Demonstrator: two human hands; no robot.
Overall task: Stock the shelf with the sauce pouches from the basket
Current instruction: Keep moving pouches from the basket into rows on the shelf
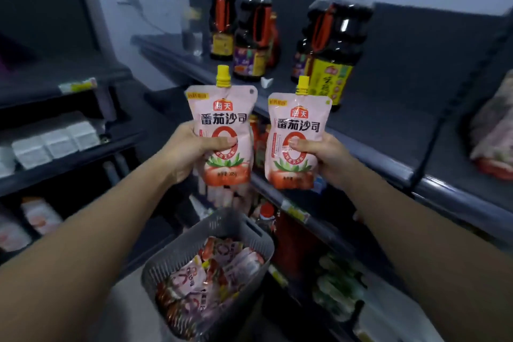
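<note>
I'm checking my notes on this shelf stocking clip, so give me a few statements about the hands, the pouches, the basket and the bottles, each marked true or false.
1. The left hand grips a pink spouted sauce pouch with a yellow cap. True.
2. The right hand is empty. False: it grips a second pink pouch, cap up.
3. The grey perforated plastic basket holds nothing. False: more pouches lie in it.
4. Dark sauce bottles stand on the dark grey shelf behind the held pouches. True.

Left hand grips left pouch; right hand, right pouch.
</note>
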